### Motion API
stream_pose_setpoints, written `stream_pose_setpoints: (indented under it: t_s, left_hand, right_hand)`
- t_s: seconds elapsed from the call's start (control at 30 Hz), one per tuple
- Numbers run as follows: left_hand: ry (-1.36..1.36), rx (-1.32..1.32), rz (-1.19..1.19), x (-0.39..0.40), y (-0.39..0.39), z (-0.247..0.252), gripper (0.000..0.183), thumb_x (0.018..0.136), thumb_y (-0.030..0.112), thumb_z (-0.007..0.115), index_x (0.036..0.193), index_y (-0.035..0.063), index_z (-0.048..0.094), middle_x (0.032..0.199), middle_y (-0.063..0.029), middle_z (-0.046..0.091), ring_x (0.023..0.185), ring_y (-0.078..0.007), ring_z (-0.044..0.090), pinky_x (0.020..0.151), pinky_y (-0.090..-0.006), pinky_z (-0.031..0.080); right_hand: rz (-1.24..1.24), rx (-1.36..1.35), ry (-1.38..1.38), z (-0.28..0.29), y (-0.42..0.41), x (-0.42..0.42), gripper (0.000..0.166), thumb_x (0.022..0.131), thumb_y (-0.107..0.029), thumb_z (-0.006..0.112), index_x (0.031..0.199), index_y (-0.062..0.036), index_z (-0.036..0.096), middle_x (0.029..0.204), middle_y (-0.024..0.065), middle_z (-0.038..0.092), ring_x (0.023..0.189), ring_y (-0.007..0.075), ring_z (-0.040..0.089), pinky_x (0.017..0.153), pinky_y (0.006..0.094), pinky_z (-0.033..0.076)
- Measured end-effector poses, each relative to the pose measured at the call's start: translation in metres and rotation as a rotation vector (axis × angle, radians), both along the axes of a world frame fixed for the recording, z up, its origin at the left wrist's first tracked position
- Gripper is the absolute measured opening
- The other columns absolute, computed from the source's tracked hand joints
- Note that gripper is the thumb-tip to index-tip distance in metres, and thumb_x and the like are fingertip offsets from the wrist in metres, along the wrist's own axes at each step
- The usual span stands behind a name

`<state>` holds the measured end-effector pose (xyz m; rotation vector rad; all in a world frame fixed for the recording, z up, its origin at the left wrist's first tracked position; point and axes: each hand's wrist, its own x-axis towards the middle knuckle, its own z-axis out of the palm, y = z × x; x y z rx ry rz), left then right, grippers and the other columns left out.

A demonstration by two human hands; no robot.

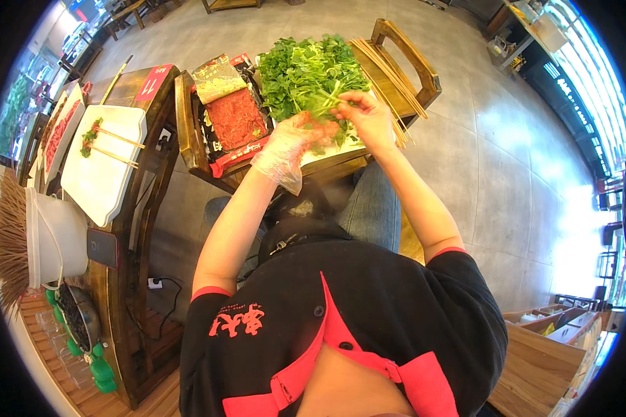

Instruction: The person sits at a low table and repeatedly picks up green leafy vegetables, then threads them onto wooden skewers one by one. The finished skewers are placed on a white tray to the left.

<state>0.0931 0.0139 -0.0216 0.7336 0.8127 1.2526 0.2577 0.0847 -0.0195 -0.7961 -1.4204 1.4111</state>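
A big heap of leafy green herbs, probably cilantro [310, 70], lies in front of me on a white tray [339, 152]. My right hand [362, 117], bare, pinches several green stems [327, 100] at the near edge of the heap. My left hand [295, 143] wears a clear plastic glove and is blurred; its fingers are beside the stems, and what they hold is unclear. Left of the heap sits an opened package of red minced or thinly cut meat [236, 117]. Bare wooden skewers [391, 73] lie to the right.
On the wooden table at left, a white tray [101, 182] carries two filled skewers [116, 156]. Near it stand a white bucket of skewers [62, 237], a phone [103, 248] and a plate of red meat [62, 130]. A chair's curved wooden back [409, 57] rises beyond the bare skewers.
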Motion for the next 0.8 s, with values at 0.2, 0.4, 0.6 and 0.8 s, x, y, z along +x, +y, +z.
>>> stream_pose_setpoints:
  t_s: [0.2, 0.4, 0.6, 0.8]
  left_hand:
    - [-0.039, 0.010, 0.037, 0.001, 0.000, -0.003, 0.022, 0.087, 0.007, 0.061, 0.105, -0.0030, 0.053, 0.100, -0.0116, 0.062, 0.088, -0.0209, 0.062, 0.077, -0.0328, 0.052]
    - [0.003, -0.097, 0.122, 0.001, 0.005, -0.011, 0.018, 0.088, 0.004, 0.059, 0.104, -0.0034, 0.054, 0.099, -0.0122, 0.062, 0.089, -0.0234, 0.064, 0.076, -0.0329, 0.053]
    - [-0.004, -0.084, 0.128, 0.005, 0.000, 0.000, 0.019, 0.088, 0.004, 0.058, 0.105, -0.0030, 0.052, 0.099, -0.0116, 0.061, 0.093, -0.0248, 0.063, 0.075, -0.0318, 0.053]
    - [-0.027, -0.099, 0.130, 0.002, 0.000, 0.002, 0.024, 0.088, 0.006, 0.059, 0.109, -0.0017, 0.050, 0.097, -0.0098, 0.059, 0.088, -0.0258, 0.064, 0.075, -0.0325, 0.053]
  right_hand:
    - [0.051, 0.280, -0.391, -0.001, -0.004, 0.004, 0.017, 0.080, -0.005, 0.065, 0.096, -0.0029, 0.067, 0.090, 0.0071, 0.067, 0.082, 0.0150, 0.063, 0.073, 0.0271, 0.048]
    - [0.243, 0.497, -0.548, 0.009, 0.008, 0.009, 0.016, 0.081, -0.006, 0.062, 0.097, -0.0048, 0.066, 0.098, 0.0034, 0.065, 0.087, 0.0150, 0.061, 0.079, 0.0272, 0.048]
    - [0.127, 0.434, -0.436, 0.028, 0.007, 0.002, 0.022, 0.081, -0.008, 0.063, 0.103, -0.0050, 0.064, 0.108, 0.0061, 0.062, 0.093, 0.0159, 0.061, 0.078, 0.0278, 0.049]
    - [0.252, 0.612, -0.530, 0.017, 0.017, 0.000, 0.012, 0.081, -0.006, 0.063, 0.092, -0.0018, 0.066, 0.091, 0.0077, 0.065, 0.083, 0.0192, 0.062, 0.073, 0.0282, 0.048]
